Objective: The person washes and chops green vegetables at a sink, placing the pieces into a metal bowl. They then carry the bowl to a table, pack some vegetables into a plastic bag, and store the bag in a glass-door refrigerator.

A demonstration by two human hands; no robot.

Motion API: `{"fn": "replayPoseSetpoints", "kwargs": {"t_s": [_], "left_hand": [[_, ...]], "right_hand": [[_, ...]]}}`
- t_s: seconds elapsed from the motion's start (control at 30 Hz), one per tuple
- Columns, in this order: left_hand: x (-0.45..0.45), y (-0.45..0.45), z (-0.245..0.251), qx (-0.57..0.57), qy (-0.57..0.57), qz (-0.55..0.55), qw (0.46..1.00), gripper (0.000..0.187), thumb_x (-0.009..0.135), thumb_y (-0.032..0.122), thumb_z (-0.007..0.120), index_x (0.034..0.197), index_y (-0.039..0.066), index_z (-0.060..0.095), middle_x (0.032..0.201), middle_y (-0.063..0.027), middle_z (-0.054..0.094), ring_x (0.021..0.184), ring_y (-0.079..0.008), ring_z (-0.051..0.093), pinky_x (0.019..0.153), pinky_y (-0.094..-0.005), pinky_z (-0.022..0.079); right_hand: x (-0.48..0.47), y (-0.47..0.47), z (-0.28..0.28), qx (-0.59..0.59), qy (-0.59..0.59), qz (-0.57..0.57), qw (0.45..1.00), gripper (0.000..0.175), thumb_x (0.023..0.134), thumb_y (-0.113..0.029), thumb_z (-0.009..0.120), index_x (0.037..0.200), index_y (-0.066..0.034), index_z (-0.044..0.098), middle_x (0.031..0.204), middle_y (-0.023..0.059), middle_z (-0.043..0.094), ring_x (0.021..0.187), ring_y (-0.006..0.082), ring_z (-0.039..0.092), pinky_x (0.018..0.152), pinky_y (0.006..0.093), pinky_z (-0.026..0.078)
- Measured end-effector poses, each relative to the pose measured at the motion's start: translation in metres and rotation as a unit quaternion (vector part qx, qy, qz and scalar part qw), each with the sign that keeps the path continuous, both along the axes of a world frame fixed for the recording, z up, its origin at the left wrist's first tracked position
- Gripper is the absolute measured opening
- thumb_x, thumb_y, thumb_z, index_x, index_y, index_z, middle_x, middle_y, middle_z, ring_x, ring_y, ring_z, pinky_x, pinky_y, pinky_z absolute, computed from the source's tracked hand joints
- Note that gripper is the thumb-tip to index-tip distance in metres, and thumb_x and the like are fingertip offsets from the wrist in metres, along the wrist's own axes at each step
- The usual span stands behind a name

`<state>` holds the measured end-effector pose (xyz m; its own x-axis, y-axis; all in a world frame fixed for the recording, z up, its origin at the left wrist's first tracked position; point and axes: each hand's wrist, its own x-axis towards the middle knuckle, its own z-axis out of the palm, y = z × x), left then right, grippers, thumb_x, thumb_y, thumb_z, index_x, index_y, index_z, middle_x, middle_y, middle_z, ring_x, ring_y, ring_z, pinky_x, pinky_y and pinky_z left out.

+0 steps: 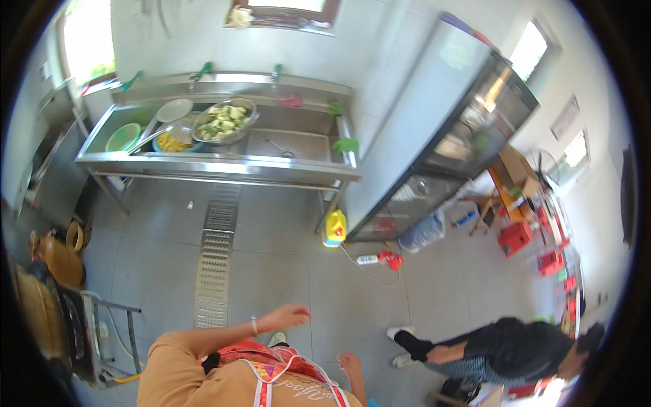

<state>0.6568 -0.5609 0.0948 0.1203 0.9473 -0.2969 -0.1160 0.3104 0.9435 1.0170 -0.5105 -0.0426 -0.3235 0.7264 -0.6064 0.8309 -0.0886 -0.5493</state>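
My left hand point(289, 316) is held out in front of my body above the tiled floor, slightly blurred, with loosely bent fingers and nothing seen in it. A band circles that wrist. My right hand point(349, 362) hangs lower, near my apron point(264, 371), also with no object visible in it. Neither hand touches anything that I can make out. Ahead stands a stainless steel sink point(229, 167). In it are a metal bowl of cut green vegetables point(224, 122), a green basin point(123, 136) and a blue basin with yellow food pieces point(173, 143).
A drain grate point(216, 259) crosses the floor. By the sink leg stands a yellow jug point(334, 229); near it lie a power strip point(367, 259) and its cord. A tall glass-door cabinet point(437, 137) is right of the sink. Another person point(513, 351) bends at right. Gas cylinders point(56, 259) stand left.
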Motion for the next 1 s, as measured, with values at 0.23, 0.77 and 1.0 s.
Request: {"fn": "replayPoseSetpoints", "kwargs": {"t_s": [0.23, 0.77, 1.0], "left_hand": [[-0.158, -0.043, 0.023, -0.044, -0.072, 0.417, 0.905, 0.02, 0.09, 0.017, 0.056, 0.105, 0.004, 0.056, 0.095, -0.0062, 0.061, 0.09, -0.0142, 0.059, 0.078, -0.0283, 0.05], [-0.349, -0.021, -0.059, -0.032, -0.246, 0.629, 0.737, 0.02, 0.09, 0.017, 0.056, 0.104, 0.004, 0.056, 0.098, -0.0099, 0.064, 0.092, -0.0189, 0.063, 0.081, -0.0324, 0.052], [-0.33, -0.023, -0.067, -0.026, -0.263, 0.781, 0.566, 0.021, 0.091, 0.019, 0.055, 0.105, 0.003, 0.055, 0.097, -0.009, 0.062, 0.09, -0.0177, 0.062, 0.081, -0.0315, 0.051]], "right_hand": [[-0.222, 0.19, -0.014, 0.198, 0.171, 0.183, 0.948, 0.021, 0.088, -0.021, 0.05, 0.091, -0.0032, 0.061, 0.077, 0.0095, 0.063, 0.068, 0.0219, 0.059, 0.062, 0.0329, 0.048], [-0.806, 0.434, 0.179, 0.082, 0.32, 0.25, 0.91, 0.026, 0.088, -0.032, 0.057, 0.087, -0.0069, 0.06, 0.072, 0.0016, 0.058, 0.063, 0.0105, 0.055, 0.052, 0.0267, 0.045], [-0.946, 0.495, 0.153, -0.26, 0.119, 0.276, 0.918, 0.026, 0.088, -0.023, 0.055, 0.107, -0.0057, 0.052, 0.087, 0.0097, 0.059, 0.068, 0.0267, 0.058, 0.053, 0.0423, 0.046]]}}
